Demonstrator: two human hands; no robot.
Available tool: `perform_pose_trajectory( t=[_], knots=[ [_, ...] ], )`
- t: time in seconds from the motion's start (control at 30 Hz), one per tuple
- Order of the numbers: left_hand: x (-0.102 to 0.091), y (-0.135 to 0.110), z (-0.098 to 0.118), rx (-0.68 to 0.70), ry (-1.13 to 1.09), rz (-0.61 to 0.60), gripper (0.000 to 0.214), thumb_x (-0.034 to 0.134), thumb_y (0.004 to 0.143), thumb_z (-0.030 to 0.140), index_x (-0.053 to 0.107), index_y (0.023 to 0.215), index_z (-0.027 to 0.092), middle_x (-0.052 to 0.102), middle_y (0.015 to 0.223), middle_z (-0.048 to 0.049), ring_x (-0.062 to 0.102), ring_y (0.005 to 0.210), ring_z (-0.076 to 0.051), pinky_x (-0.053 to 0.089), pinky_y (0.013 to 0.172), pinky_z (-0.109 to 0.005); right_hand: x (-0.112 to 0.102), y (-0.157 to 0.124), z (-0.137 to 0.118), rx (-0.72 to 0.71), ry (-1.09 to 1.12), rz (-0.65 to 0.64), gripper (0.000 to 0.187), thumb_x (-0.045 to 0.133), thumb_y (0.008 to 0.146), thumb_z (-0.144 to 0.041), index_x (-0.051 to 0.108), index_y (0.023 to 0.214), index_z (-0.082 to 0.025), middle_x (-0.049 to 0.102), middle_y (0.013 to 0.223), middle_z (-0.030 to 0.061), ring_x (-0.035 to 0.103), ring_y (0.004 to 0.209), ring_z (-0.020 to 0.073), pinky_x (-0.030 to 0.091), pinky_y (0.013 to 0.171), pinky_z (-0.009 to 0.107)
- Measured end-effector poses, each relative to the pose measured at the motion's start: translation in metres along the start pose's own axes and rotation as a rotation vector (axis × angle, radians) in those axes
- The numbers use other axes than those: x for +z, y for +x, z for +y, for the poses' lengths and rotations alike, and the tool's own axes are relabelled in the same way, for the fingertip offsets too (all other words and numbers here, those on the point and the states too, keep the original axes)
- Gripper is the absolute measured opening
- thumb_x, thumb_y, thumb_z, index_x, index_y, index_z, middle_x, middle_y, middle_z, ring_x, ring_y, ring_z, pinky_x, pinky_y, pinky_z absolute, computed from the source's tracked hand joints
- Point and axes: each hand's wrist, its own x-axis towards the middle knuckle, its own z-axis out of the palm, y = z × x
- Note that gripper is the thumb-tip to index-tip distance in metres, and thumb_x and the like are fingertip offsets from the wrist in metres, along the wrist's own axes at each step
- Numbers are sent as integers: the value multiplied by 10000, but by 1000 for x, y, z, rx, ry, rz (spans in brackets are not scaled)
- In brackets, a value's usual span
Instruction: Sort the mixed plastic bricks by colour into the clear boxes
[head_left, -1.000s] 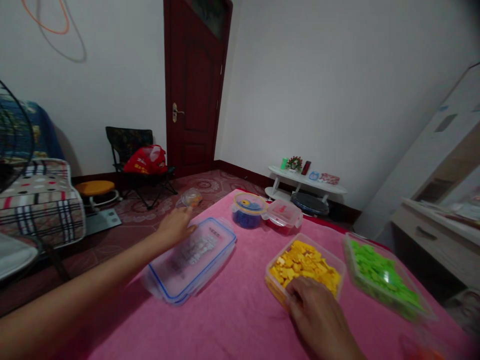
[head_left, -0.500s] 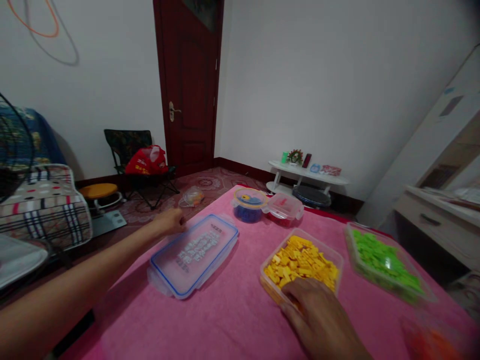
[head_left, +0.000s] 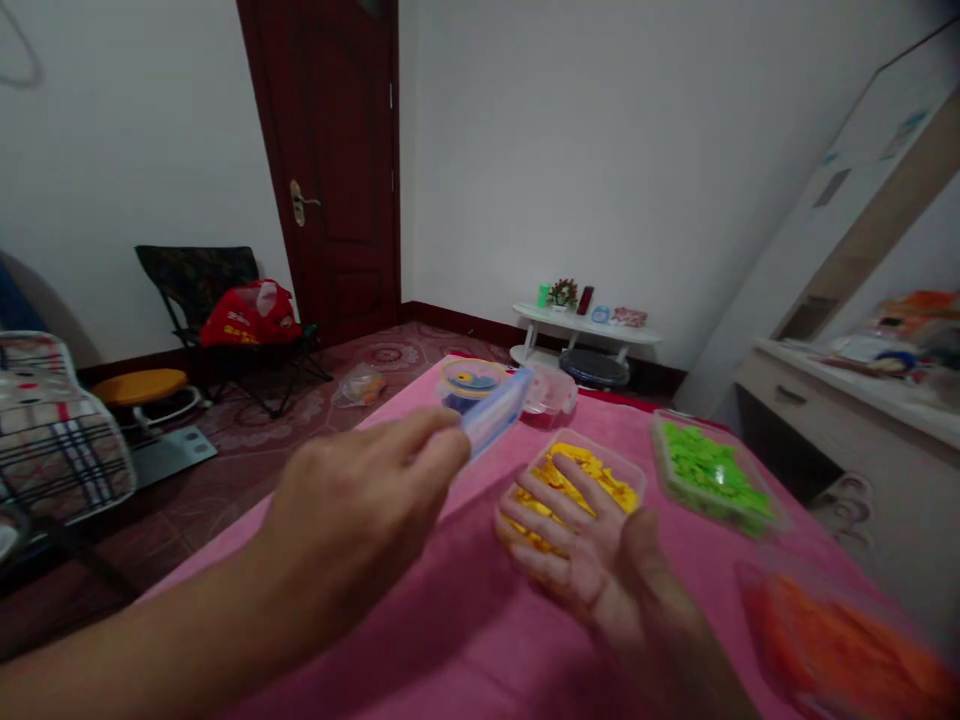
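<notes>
My left hand (head_left: 375, 490) is closed on one end of a clear plastic lid (head_left: 495, 415) with a blue rim. The lid is held up off the table, tilted nearly edge-on and a little blurred. To its right, my right hand (head_left: 592, 540) is spread with the palm turned up and fingers apart, holding nothing. Behind those fingers stands a clear plastic box (head_left: 641, 480) full of yellow building blocks (head_left: 592, 465). The hand hides the near part of this box, and I cannot tell whether it touches it.
A pink cloth (head_left: 442, 600) covers the table. At the right are a box of green blocks (head_left: 712, 465) and a blurred box of orange pieces (head_left: 855, 640). A round yellow-rimmed container (head_left: 472, 378) and a box with a pinkish lid (head_left: 551, 390) stand at the far edge.
My left hand has lifted the lid off the cloth and brought it right, towards the yellow blocks. My right hand has left the blocks and turned palm up. The view has swung right.
</notes>
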Motion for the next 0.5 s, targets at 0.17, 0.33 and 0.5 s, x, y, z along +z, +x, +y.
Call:
perform_pose_trajectory(
  t=[0.17, 0.33, 0.5],
  knots=[
    [47, -19, 54, 206, -449, -146, 92, 590, 744, 321, 666, 792, 303, 654, 1066, -80, 580, 930, -297, 507, 749, -416, 7, -11, -19, -23, 93, 174, 593, 620, 784, -466, 442, 1310, -255, 634, 1141, 121, 639, 976, 274, 537, 782, 435],
    [70, -12, 71, 368, -359, -330, 116, 594, 785, 301, 693, 845, 294, 669, 1010, -88, 611, 892, -282, 520, 757, -418, -20, 0, -29, -141, 6, 322, 477, 693, 740, -268, 555, 1192, -208, 687, 1023, 69, 668, 882, 227, 554, 771, 366],
    [81, 3, 33, 395, -265, -143, 403, 539, 837, 387, 537, 1226, 282, 541, 1272, -67, 513, 1135, -242, 450, 939, -404, -96, 28, -28, -326, -40, 548, 286, 753, 635, -233, 640, 894, -187, 699, 889, 19, 670, 791, 184, 562, 755, 310]
  ],
)
